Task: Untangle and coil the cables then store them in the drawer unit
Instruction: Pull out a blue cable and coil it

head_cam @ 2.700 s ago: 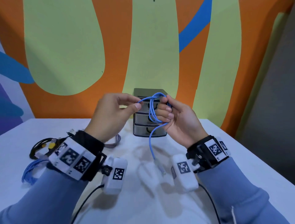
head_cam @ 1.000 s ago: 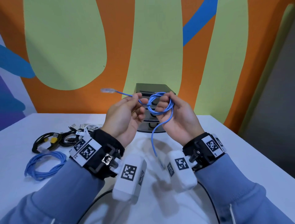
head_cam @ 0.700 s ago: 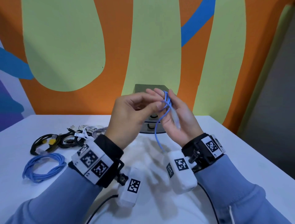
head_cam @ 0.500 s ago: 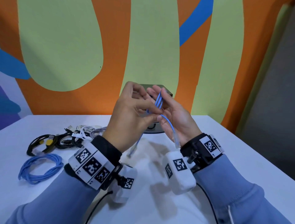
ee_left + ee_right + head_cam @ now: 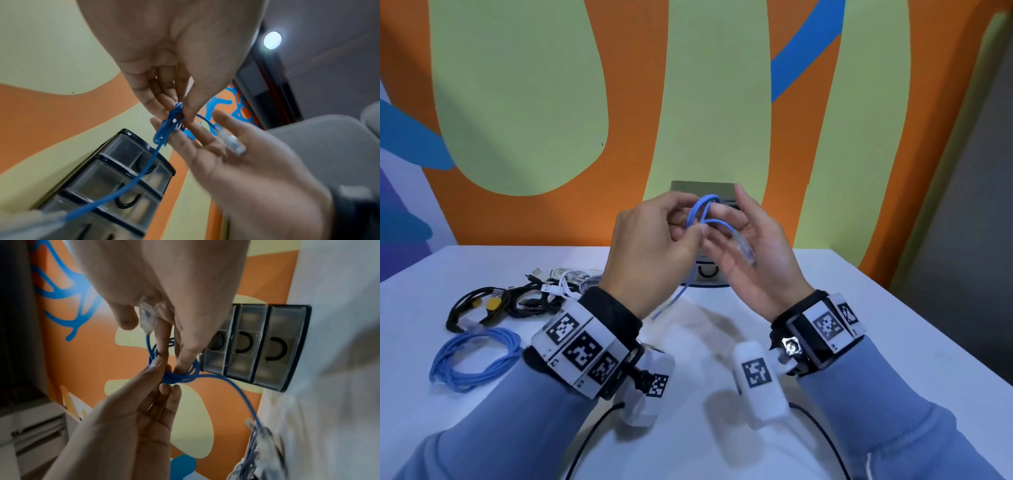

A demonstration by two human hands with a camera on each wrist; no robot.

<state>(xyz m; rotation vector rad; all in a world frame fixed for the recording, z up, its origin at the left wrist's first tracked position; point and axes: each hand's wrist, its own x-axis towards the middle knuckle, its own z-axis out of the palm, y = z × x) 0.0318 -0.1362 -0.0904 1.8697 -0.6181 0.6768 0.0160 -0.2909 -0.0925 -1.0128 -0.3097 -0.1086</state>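
Note:
A thin blue cable [image 5: 702, 212] is wound in small loops round the straight fingers of my right hand [image 5: 726, 214], held above the table. Its clear plug [image 5: 744, 250] lies on that open palm. My left hand [image 5: 693, 222] pinches the loops between thumb and fingers. The pinch on the blue cable [image 5: 176, 113] shows close up, and the loops [image 5: 179, 374] ring two right fingers. The free tail [image 5: 671, 301] hangs down towards the table. The dark drawer unit [image 5: 702, 188], with three closed clear drawers [image 5: 257, 345], stands just behind both hands.
On the white table [image 5: 859, 325] at the left lie a coiled blue cable [image 5: 472, 356], a black tangle with a yellow plug [image 5: 493, 303] and white cables [image 5: 575, 277]. The painted wall rises right behind the drawer unit. The table's right edge runs near my right wrist.
My left hand has wrapped the cable round my right fingers. The plug that stuck out to the left now lies on my right palm, which has opened, and the tail hangs lower left.

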